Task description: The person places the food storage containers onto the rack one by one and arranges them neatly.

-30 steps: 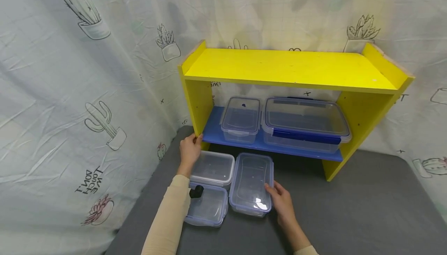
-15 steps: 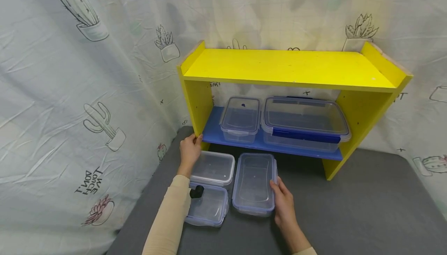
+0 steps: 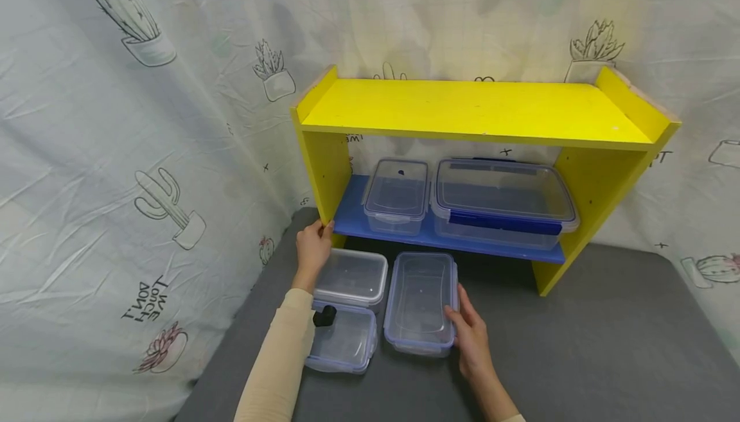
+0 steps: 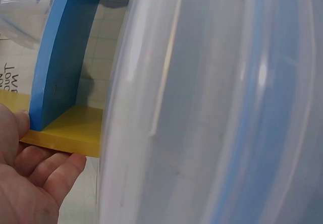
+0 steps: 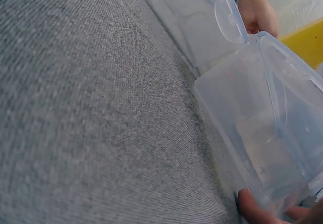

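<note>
My left hand grips the lower front edge of the yellow and blue shelf unit at its left side panel. The left wrist view shows its thumb and fingers around the yellow panel. On the grey surface, my right hand holds the right side of a clear lidded food container, thumb near the lid's edge. In the right wrist view, fingertips touch that container's lower wall. Two more food containers lie just left of it: a white-rimmed one behind a blue-rimmed one.
A small lidded container and a large one with a dark blue clip stand on the blue shelf board. A cactus-print curtain hangs behind and to the left. Grey cloth covers the surface.
The right-hand container has shifted slightly right, away from the two beside it, and my right hand has changed its hold along its edge. My left hand stays on the shelf unit.
</note>
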The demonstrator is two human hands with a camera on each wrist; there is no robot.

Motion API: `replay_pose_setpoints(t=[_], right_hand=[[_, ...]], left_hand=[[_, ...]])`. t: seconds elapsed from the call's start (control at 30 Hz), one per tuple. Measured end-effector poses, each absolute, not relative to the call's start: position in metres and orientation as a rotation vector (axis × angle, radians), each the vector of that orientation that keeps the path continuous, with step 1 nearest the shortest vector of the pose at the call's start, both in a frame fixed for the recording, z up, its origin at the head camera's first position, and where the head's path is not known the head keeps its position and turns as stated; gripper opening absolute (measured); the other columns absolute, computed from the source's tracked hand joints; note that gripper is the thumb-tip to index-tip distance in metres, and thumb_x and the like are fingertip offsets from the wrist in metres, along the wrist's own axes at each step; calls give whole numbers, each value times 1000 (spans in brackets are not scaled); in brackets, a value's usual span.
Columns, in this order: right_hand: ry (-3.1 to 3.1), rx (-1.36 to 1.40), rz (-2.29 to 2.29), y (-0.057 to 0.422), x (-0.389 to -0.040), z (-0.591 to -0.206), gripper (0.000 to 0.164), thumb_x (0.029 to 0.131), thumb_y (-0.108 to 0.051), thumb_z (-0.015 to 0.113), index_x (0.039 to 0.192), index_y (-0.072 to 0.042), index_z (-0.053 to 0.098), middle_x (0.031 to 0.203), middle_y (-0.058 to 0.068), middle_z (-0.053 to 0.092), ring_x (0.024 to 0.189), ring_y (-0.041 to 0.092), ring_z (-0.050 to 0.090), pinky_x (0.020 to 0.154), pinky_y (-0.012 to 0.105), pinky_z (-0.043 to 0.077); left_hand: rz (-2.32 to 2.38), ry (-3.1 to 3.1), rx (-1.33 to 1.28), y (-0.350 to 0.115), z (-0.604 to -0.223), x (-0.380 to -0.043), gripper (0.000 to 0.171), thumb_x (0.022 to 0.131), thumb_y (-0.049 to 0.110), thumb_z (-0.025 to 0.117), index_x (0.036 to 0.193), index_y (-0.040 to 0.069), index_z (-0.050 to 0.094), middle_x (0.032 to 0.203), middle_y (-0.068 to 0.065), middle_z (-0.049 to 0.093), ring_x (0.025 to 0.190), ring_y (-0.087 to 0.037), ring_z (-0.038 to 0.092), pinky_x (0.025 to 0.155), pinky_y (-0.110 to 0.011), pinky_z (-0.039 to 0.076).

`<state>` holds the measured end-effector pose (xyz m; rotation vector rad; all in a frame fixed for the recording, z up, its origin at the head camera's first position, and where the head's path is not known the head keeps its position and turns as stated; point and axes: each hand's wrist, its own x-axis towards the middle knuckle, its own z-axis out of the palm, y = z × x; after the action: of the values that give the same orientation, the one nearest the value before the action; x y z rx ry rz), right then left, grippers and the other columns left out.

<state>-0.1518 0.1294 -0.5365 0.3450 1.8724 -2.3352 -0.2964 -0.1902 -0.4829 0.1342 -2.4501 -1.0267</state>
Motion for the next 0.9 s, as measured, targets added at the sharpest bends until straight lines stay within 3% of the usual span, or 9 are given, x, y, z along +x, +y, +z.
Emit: replay_pose_setpoints(t=[0.4, 0.8, 0.9], right_hand=[[1845, 366, -2374, 134, -147, -533, 61, 99, -18, 55, 153, -25, 29, 160, 6, 26, 94, -2, 62, 69, 27, 57], [1843, 334, -2415, 137, -140, -522, 60, 97, -17, 58, 152, -15, 33, 159, 6, 26, 106, -10, 56, 80, 23, 55], [1803, 310, -2472, 137, -137, -518, 59, 97, -15, 58, 151, -11, 33, 156, -5, 33, 108, -9, 57, 81, 20, 53]], left_hand=[[-1032, -2464, 150, -190, -485, -298, 30, 98, 29, 58, 83, 5, 66, 59, -8, 54, 49, -20, 43, 49, -30, 31], [-1026, -2472, 153, -191, -485, -298, 31, 98, 30, 58, 84, 5, 67, 60, -9, 56, 50, -20, 43, 49, -30, 33], [-1010, -2475, 160, -191, -484, -299, 30, 98, 31, 58, 84, 6, 68, 59, -8, 57, 50, -19, 44, 49, -30, 32]])
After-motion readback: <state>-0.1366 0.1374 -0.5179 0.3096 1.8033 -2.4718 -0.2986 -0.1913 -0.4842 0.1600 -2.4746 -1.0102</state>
